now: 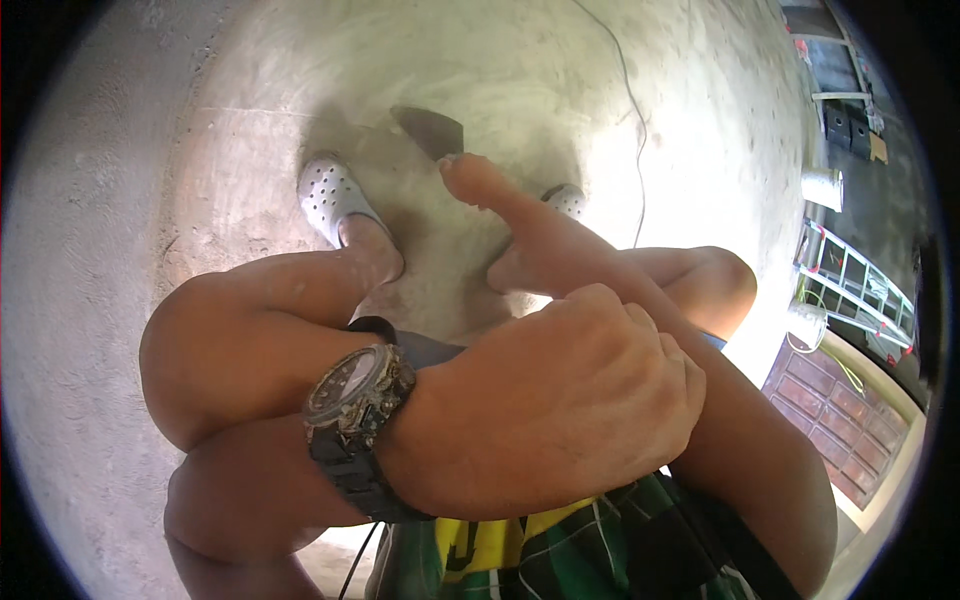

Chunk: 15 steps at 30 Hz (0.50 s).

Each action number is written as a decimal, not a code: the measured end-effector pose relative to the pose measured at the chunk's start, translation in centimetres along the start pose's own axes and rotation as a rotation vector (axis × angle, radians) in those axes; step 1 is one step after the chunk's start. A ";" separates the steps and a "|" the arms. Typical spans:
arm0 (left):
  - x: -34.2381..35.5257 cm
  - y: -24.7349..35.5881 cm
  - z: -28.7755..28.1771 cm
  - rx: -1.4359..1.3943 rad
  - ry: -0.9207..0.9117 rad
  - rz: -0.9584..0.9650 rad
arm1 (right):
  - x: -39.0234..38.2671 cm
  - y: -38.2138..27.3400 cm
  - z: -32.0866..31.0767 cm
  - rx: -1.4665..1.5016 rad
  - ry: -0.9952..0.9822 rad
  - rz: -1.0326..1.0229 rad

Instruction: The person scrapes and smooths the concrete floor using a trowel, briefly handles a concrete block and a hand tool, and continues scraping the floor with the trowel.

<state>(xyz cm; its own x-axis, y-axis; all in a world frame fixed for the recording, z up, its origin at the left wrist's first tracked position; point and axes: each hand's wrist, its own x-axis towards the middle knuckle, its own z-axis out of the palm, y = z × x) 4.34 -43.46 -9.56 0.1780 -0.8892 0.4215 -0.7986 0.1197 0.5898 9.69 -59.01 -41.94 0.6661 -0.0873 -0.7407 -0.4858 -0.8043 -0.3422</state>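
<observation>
My right hand (478,182) reaches forward low over the concrete floor, its fingers closed at the base of a flat dark blade shaped like a putty knife (430,131). The handle is hidden in the hand. Nearer to me, my left hand (560,400) is closed with its back turned up, a large dark wristwatch (355,400) on its wrist. Its curled fingers lie over or just above my right forearm; whether they touch it, or hold anything, is hidden.
My feet in pale perforated clogs (333,198) stand on either side of the blade. A thin cable (640,130) runs across the concrete floor (270,60). At the far right are a ladder (860,280), a white bucket (822,188) and a brown panelled door (835,425).
</observation>
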 end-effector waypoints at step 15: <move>-0.8 0.3 -0.8 0.071 0.056 -0.039 | 1.1 -2.7 1.8 -0.074 -0.163 -0.022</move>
<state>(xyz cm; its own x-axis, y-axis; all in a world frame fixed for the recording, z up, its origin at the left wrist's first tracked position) 4.46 -42.32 -9.18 0.2405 -0.8660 0.4384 -0.8288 0.0519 0.5572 10.75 -55.86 -42.89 0.5725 0.0223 -0.8196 -0.4252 -0.8466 -0.3200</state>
